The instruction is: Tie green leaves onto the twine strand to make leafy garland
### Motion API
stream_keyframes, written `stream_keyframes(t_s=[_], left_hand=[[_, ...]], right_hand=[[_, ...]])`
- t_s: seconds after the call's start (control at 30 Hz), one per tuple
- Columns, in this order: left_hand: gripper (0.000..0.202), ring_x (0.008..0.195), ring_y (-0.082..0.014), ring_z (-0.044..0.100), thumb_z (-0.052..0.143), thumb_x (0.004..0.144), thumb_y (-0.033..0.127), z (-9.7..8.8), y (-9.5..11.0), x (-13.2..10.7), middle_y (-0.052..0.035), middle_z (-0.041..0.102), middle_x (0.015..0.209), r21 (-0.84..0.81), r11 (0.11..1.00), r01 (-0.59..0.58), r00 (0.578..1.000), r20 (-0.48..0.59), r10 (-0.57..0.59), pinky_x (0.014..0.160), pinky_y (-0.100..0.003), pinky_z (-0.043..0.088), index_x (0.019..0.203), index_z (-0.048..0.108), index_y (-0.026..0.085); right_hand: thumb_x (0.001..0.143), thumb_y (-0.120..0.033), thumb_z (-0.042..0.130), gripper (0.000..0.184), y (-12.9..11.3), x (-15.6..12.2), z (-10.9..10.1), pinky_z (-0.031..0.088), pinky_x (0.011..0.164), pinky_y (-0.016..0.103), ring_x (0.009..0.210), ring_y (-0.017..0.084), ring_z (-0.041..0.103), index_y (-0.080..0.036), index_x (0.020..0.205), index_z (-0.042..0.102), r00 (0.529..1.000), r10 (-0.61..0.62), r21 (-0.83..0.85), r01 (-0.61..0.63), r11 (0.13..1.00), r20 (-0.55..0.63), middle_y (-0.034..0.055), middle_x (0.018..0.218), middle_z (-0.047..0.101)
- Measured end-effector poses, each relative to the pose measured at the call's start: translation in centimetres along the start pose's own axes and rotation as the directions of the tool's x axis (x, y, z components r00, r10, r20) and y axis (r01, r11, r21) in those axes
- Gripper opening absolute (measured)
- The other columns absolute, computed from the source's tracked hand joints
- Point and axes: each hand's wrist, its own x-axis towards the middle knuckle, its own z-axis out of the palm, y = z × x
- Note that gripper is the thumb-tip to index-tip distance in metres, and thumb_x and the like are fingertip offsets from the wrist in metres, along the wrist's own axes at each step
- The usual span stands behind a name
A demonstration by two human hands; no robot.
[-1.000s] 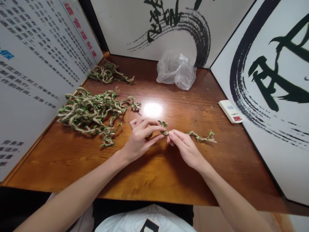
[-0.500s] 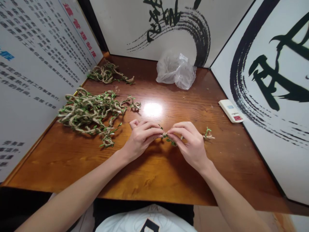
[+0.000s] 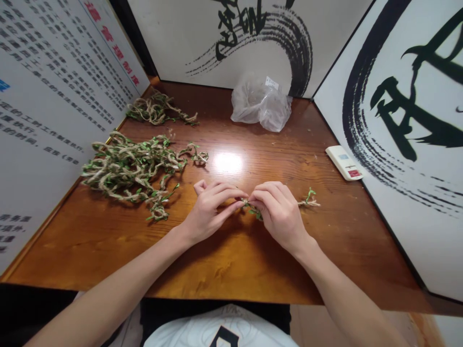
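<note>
Sitting at the wooden table (image 3: 231, 260), walled in by printed panels (image 3: 54, 96), we have the big heap of leafy twine (image 3: 133, 168) well to our left and a smaller heap (image 3: 155, 108) beyond it, near the far left corner. Our left hand (image 3: 210, 209) is closed, its thumb and forefinger nipping one end of a short twine piece (image 3: 309, 201) near the table's middle. Our right hand (image 3: 278, 214) is curled shut over the rest, and only a frayed tail with a green leaf pokes out past the knuckles.

By our judgement, the grips should sit close together where the fingertips meet, so the strands turn without slack, and the leaves should stay clear of the pinch so they are not crushed.

We see one container, the clear plastic bag (image 3: 261, 103) at the back edge, crumpled and slumped. We cannot make out its contents through the film. A white remote (image 3: 343, 163) lies flat by the right panel.
</note>
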Motion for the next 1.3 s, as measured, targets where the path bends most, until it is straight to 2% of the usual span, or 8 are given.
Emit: stream_keyframes(t_s=[0.17, 0.27, 0.37, 0.47, 0.63, 0.9, 1.1, 1.3], left_hand=[[0.011, 0.093, -0.0154, 0.059, 0.057, 0.092, 0.023, 0.04, 0.26, 0.05, 0.0013, 0.069, 0.097, -0.050, 0.997, 0.059, 0.998, 0.001, -0.059, 0.080, -0.037, 0.024, 0.097, 0.067, 0.024], [0.011, 0.094, -0.0153, 0.059, 0.058, 0.091, 0.024, 0.05, 0.22, 0.11, 0.0016, 0.069, 0.099, -0.074, 0.991, 0.113, 0.994, 0.010, -0.112, 0.081, -0.036, 0.024, 0.095, 0.068, 0.025], [0.009, 0.091, -0.0141, 0.060, 0.059, 0.090, 0.025, 0.11, 0.07, 0.15, 0.0029, 0.070, 0.095, -0.115, 0.981, 0.157, 0.988, 0.011, -0.157, 0.081, -0.036, 0.024, 0.090, 0.068, 0.024], [0.010, 0.087, -0.0136, 0.061, 0.060, 0.089, 0.026, 0.18, -0.14, 0.11, 0.0030, 0.070, 0.091, -0.123, 0.978, 0.169, 0.985, -0.001, -0.171, 0.081, -0.036, 0.024, 0.085, 0.068, 0.023], [0.014, 0.083, -0.0138, 0.060, 0.058, 0.090, 0.029, 0.24, -0.27, 0.10, 0.0020, 0.071, 0.086, -0.050, 0.982, 0.180, 0.983, -0.036, -0.182, 0.079, -0.036, 0.024, 0.082, 0.067, 0.021], [0.013, 0.084, -0.0156, 0.060, 0.058, 0.090, 0.026, 0.23, 0.09, 0.06, 0.0009, 0.071, 0.083, 0.032, 0.995, 0.100, 0.993, -0.065, -0.097, 0.079, -0.039, 0.023, 0.081, 0.067, 0.021], [0.009, 0.081, -0.0149, 0.061, 0.062, 0.087, 0.022, 0.33, 0.17, 0.18, 0.0028, 0.070, 0.081, 0.019, 0.996, 0.090, 0.992, -0.094, -0.088, 0.078, -0.037, 0.022, 0.079, 0.067, 0.021], [0.010, 0.080, -0.0132, 0.061, 0.062, 0.086, 0.021, 0.36, 0.06, 0.27, 0.0040, 0.070, 0.083, -0.110, 0.978, 0.179, 0.977, -0.094, -0.189, 0.077, -0.036, 0.025, 0.076, 0.065, 0.020]], right_hand=[[0.093, -0.014, 0.050, 0.012, -0.06, -0.12, 0.24, 0.040, 0.072, 0.033, 0.080, 0.018, 0.054, -0.015, 0.084, 0.057, 0.999, 0.030, 0.019, -0.030, 0.999, -0.022, 0.0068, 0.083, 0.064], [0.093, -0.014, 0.051, 0.011, -0.27, -0.32, 0.51, 0.040, 0.073, 0.032, 0.079, 0.017, 0.054, -0.016, 0.083, 0.056, 0.990, 0.138, 0.180, -0.135, 0.974, -0.001, 0.0053, 0.083, 0.062], [0.092, -0.015, 0.052, 0.012, -0.58, -0.48, 0.83, 0.044, 0.069, 0.028, 0.077, 0.015, 0.056, -0.016, 0.081, 0.056, 0.926, 0.365, 0.455, -0.367, 0.812, 0.095, 0.0034, 0.081, 0.060], [0.090, -0.018, 0.057, 0.011, -0.71, -0.50, 0.94, 0.046, 0.067, 0.027, 0.076, 0.015, 0.058, -0.017, 0.079, 0.059, 0.868, 0.474, 0.507, -0.477, 0.718, 0.147, 0.0026, 0.080, 0.062], [0.089, -0.019, 0.061, 0.008, -0.38, -0.38, 0.47, 0.045, 0.075, 0.033, 0.080, 0.018, 0.057, -0.018, 0.083, 0.067, 0.967, 0.247, 0.192, -0.232, 0.954, -0.060, 0.0048, 0.082, 0.066], [0.090, -0.016, 0.058, 0.007, -0.14, -0.34, 0.25, 0.044, 0.076, 0.033, 0.085, 0.018, 0.056, -0.016, 0.087, 0.064, 0.999, 0.029, 0.011, -0.029, 1.000, -0.022, 0.0057, 0.086, 0.067], [0.093, -0.011, 0.049, 0.011, -0.36, -0.26, 0.59, 0.039, 0.079, 0.035, 0.084, 0.019, 0.053, -0.015, 0.086, 0.057, 0.999, 0.036, -0.044, -0.036, 0.998, 0.011, 0.0067, 0.085, 0.064], [0.093, -0.013, 0.048, 0.010, -0.86, -0.66, 1.02, 0.041, 0.073, 0.031, 0.080, 0.016, 0.053, -0.016, 0.085, 0.053, 0.952, 0.304, 0.298, -0.298, 0.907, 0.026, 0.0044, 0.085, 0.059]])
